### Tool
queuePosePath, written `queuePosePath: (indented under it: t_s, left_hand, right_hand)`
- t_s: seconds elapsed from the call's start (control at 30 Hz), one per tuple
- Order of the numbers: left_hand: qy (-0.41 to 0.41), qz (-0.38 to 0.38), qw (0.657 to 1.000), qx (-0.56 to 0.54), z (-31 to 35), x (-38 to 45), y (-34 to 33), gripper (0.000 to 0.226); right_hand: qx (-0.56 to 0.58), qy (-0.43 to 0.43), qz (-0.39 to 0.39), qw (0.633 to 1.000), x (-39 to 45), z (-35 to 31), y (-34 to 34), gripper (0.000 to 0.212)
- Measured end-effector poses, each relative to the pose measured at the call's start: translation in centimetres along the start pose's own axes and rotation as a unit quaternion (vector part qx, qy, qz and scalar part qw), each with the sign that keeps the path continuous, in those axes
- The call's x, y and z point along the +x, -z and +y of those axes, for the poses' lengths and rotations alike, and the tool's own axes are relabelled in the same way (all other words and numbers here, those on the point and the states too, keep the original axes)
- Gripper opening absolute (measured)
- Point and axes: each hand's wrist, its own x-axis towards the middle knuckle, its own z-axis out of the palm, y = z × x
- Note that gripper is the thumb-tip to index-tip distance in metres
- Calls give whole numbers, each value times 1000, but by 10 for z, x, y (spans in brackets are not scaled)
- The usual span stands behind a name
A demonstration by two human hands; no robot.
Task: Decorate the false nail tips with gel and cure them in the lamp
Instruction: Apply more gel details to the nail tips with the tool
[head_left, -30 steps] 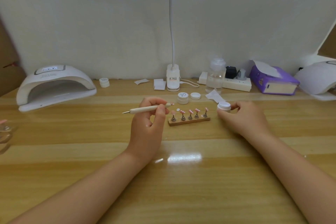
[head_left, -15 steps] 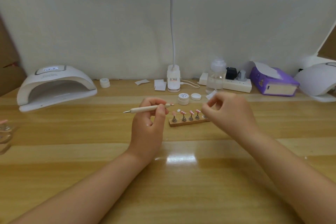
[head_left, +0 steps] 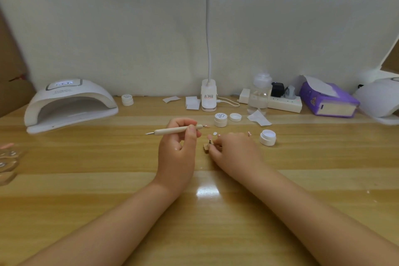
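My left hand point(head_left: 178, 147) holds a cream dotting pen point(head_left: 172, 130) level, its metal point to the left and its pink-tipped end to the right. My right hand point(head_left: 235, 151) lies over the wooden nail-tip stand point(head_left: 206, 148) and grips it at its left end. Most of the stand and its pink tips is hidden under the hand; one tip point(head_left: 209, 136) shows at the left, another point(head_left: 249, 134) at the right. An open white gel jar point(head_left: 267, 137) stands right of the hand. The white curing lamp point(head_left: 69, 103) sits at the back left.
A closed gel jar point(head_left: 220, 119) and a loose lid point(head_left: 235, 117) stand behind the hands. A desk lamp point(head_left: 208, 97), a clear bottle point(head_left: 260, 95), a power strip point(head_left: 282, 102) and a purple tissue box point(head_left: 328, 101) line the back. Clear trays point(head_left: 6, 160) lie at the left edge.
My right hand let go of the white gel jar, moved left across the stand and came down on it. The jar now stands alone. My left hand kept the pen still.
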Motion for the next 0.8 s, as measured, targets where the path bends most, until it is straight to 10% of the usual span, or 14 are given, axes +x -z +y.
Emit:
queuePosePath:
  t_s: [0.6, 0.8]
  left_hand:
    - [5, -3, 1000, -6, 2, -1, -1, 9]
    - [-2, 29, 1000, -12, 6, -1, 0, 9]
  right_hand:
    - [-20, 39, 97, 994, -4, -6, -17, 41]
    - [146, 74, 137, 977, -12, -3, 7, 19]
